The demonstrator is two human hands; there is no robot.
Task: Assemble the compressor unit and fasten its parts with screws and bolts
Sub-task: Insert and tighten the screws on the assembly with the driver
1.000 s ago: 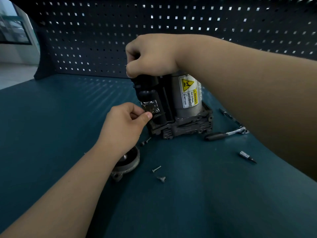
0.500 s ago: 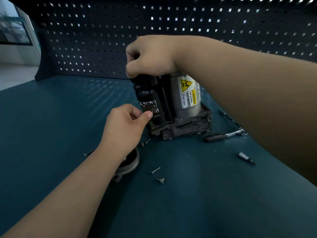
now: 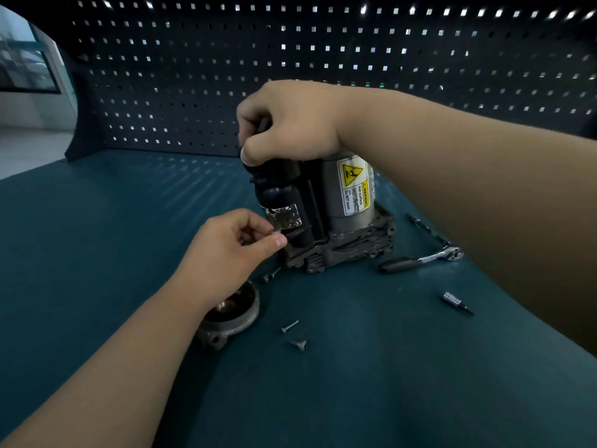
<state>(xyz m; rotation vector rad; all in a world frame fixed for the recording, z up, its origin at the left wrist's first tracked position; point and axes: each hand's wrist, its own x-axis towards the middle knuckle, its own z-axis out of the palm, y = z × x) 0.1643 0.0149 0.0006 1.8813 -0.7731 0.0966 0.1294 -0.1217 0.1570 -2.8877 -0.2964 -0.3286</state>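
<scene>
Both hands are at the compressor unit [image 3: 326, 218], which stands upright on the teal surface [image 3: 387, 383] near its back edge, just in front of the dark pegboard [image 3: 323, 59]. From the head view, the right hand [image 3: 290, 124] reaches in from the right and sits on top of the unit's black cylinder [image 3: 281, 192], fingers curled tight around a dark part at its upper end; what that part is cannot be made out. The left hand [image 3: 232, 250] comes up from the lower left and is level with the foot of the black cylinder, thumb and forefinger pinched together on a small metal piece [image 3: 276, 234] too small to identify, held just beside the torn sticker on the cylinder. Next to the black cylinder stands a grey canister with a yellow warning label [image 3: 353, 185], both seated in a rough cast base. A round metal housing [image 3: 235, 318] lies on the surface partly under the left wrist. Near it lie three loose screws: one [image 3: 271, 275] close to the base of the unit and two [image 3: 289, 327] [image 3: 298, 344] side by side further toward the camera. To the right of the unit lies a ratchet wrench [image 3: 423, 258] with a black handle, and nearer the camera, well apart from it, a small bit socket [image 3: 455, 302].
</scene>
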